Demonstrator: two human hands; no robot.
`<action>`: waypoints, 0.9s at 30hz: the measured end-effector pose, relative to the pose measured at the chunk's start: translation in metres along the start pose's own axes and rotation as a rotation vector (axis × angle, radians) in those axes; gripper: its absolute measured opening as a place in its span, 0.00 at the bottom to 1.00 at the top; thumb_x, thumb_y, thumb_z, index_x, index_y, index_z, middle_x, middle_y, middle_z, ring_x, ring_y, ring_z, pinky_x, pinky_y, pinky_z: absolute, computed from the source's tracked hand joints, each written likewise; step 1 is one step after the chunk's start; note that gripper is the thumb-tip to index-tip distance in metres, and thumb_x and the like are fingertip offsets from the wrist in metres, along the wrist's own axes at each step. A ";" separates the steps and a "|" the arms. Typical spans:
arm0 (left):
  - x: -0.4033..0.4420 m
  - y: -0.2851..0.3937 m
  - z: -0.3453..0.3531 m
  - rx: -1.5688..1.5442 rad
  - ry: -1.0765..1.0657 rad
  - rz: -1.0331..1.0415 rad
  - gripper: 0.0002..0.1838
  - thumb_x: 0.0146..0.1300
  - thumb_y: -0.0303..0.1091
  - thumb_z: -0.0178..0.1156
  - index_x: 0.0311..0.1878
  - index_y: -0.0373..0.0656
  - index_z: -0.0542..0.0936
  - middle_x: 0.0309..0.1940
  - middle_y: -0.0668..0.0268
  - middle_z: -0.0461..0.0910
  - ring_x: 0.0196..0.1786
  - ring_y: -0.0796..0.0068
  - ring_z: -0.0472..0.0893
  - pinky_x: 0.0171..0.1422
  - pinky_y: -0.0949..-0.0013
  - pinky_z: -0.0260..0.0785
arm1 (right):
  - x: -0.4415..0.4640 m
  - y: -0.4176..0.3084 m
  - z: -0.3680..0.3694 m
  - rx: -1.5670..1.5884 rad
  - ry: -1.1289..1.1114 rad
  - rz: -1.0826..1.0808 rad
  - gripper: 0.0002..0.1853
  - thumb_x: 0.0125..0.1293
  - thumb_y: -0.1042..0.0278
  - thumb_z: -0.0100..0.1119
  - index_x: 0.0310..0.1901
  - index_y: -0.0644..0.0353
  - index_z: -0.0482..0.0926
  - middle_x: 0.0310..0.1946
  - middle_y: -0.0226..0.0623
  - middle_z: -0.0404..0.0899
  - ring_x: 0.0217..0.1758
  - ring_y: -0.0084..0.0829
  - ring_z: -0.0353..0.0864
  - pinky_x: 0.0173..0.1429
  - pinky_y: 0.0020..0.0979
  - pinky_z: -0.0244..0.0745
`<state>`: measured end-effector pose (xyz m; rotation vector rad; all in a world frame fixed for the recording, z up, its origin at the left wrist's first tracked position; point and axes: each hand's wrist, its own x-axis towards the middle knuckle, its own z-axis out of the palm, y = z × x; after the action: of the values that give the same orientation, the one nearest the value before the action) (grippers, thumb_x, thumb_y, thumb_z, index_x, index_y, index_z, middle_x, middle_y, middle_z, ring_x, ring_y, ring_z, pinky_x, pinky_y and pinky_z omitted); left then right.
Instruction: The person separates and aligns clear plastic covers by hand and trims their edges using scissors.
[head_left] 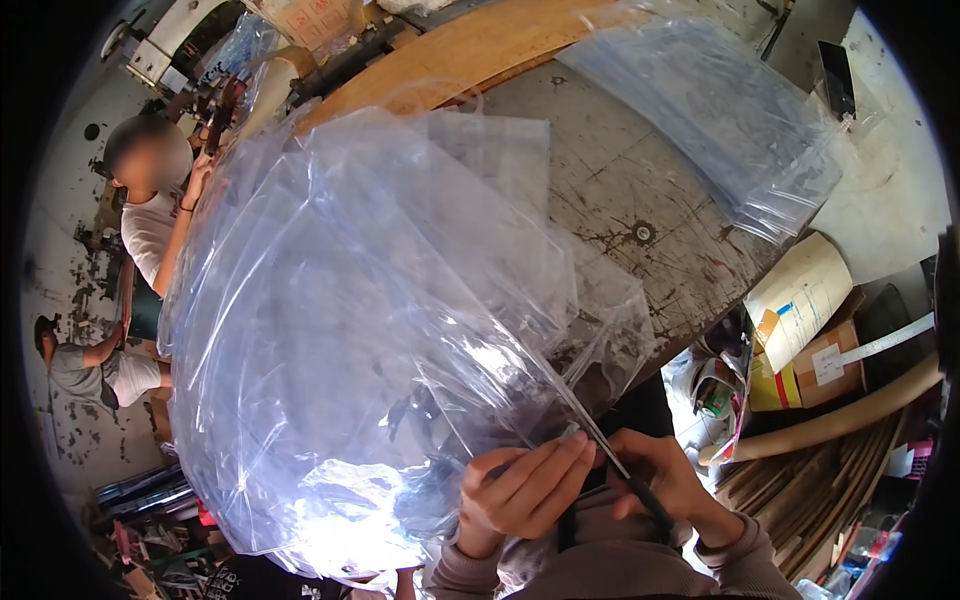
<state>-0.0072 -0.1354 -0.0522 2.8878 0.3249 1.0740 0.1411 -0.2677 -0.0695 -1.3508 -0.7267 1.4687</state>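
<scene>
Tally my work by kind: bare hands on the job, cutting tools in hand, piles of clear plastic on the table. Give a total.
Bare hands: 2 (left hand, right hand)
Long-bladed cutting tool: 1
Clear plastic piles: 2 (loose heap, flat stack)
Total: 5

My left hand point(528, 490) pinches the edge of a big, puffed-up clear plastic sheet point(330, 270) close to my body. My right hand point(660, 478) grips a dark-handled tool point(650, 505), its long metal blade slanting up along the plastic beside my left fingertips. The sheet spreads over the scratched table point(650, 180), bright with glare near its lower edge. Beyond it, flat clear plastic pieces point(710, 120) lie stacked at the table's far right. Past the table's right edge I see a cardboard box point(835, 368); to my left are two people, one point(150, 225) nearer the table.
</scene>
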 end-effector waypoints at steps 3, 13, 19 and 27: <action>-0.003 0.001 0.005 0.031 0.054 -0.064 0.08 0.51 0.31 0.66 0.36 0.49 0.83 0.39 0.72 0.84 0.37 0.84 0.81 0.40 0.77 0.61 | 0.000 -0.002 0.000 -0.015 0.010 -0.027 0.34 0.44 0.51 0.78 0.46 0.62 0.73 0.21 0.25 0.70 0.27 0.16 0.68 0.31 0.22 0.62; -0.002 -0.004 0.001 -0.007 -0.026 -0.032 0.09 0.51 0.29 0.64 0.37 0.48 0.83 0.41 0.71 0.84 0.38 0.83 0.83 0.41 0.77 0.60 | 0.012 0.004 0.005 -0.101 -0.025 -0.127 0.38 0.46 0.52 0.77 0.52 0.62 0.65 0.24 0.30 0.72 0.28 0.19 0.71 0.32 0.24 0.65; -0.001 -0.003 0.001 0.020 -0.030 -0.054 0.06 0.60 0.30 0.59 0.39 0.50 0.82 0.43 0.74 0.84 0.39 0.90 0.82 0.41 0.83 0.56 | 0.012 0.007 0.005 -0.076 -0.006 -0.107 0.40 0.44 0.50 0.78 0.52 0.63 0.64 0.25 0.31 0.74 0.30 0.20 0.72 0.34 0.25 0.67; -0.004 -0.004 0.000 -0.003 -0.039 -0.027 0.10 0.52 0.31 0.66 0.39 0.49 0.81 0.42 0.70 0.84 0.38 0.84 0.82 0.41 0.78 0.59 | 0.007 0.007 0.001 -0.067 -0.004 -0.057 0.40 0.43 0.49 0.78 0.52 0.63 0.67 0.28 0.32 0.76 0.32 0.20 0.74 0.36 0.25 0.69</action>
<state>-0.0106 -0.1326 -0.0549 2.8888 0.3595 1.0118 0.1391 -0.2634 -0.0780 -1.3671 -0.8174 1.4133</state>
